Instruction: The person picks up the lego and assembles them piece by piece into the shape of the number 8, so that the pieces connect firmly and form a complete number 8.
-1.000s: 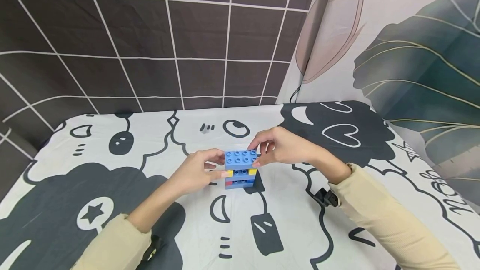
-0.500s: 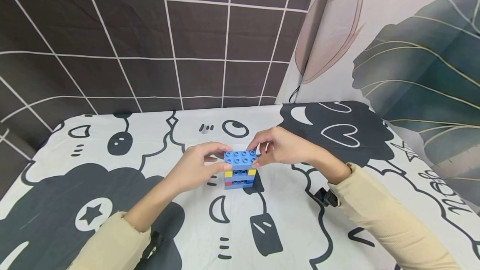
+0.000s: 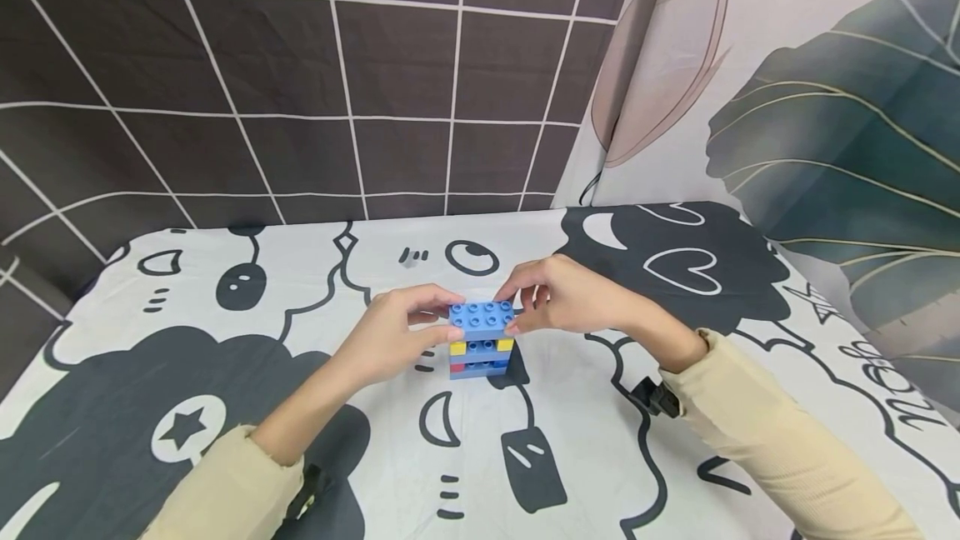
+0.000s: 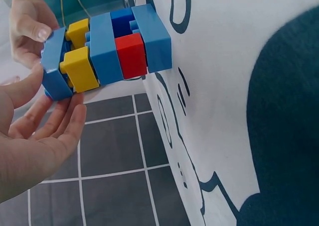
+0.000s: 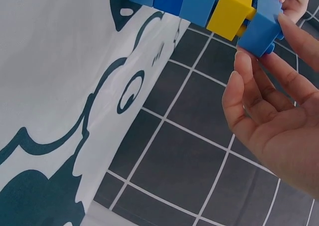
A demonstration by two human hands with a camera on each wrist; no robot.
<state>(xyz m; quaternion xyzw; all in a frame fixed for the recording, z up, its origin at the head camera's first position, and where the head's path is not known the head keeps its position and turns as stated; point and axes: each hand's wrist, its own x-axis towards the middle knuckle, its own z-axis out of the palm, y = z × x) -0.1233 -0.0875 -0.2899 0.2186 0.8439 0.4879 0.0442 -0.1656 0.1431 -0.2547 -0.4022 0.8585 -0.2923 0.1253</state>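
A tower of toy building bricks stands on the printed cloth in the head view. On top is a long light-blue brick (image 3: 482, 320). My left hand (image 3: 392, 335) pinches its left end, thumb in front and fingers behind. At the right end, my right hand (image 3: 564, 297) pinches the same brick. Below it sit two yellow bricks (image 4: 80, 70), whose studs show in a narrow gap under the top brick. Lower down come a middle light-blue brick (image 4: 105, 52), a red brick (image 4: 131, 56) beside a dark-blue brick (image 4: 120, 21), and a bottom light-blue brick (image 4: 155, 43).
A white cloth (image 3: 600, 448) with dark cartoon prints covers the surface. Behind it hangs a dark cloth with a white grid (image 3: 285, 65). Leaf-patterned fabric (image 3: 862, 132) hangs at the right. Each wrist carries a small black device (image 3: 654, 396).
My left hand has risen from the yellow-brick level to the left end of the top blue brick. Between half a second ago and now, hardly anything differs. The right hand keeps its place.
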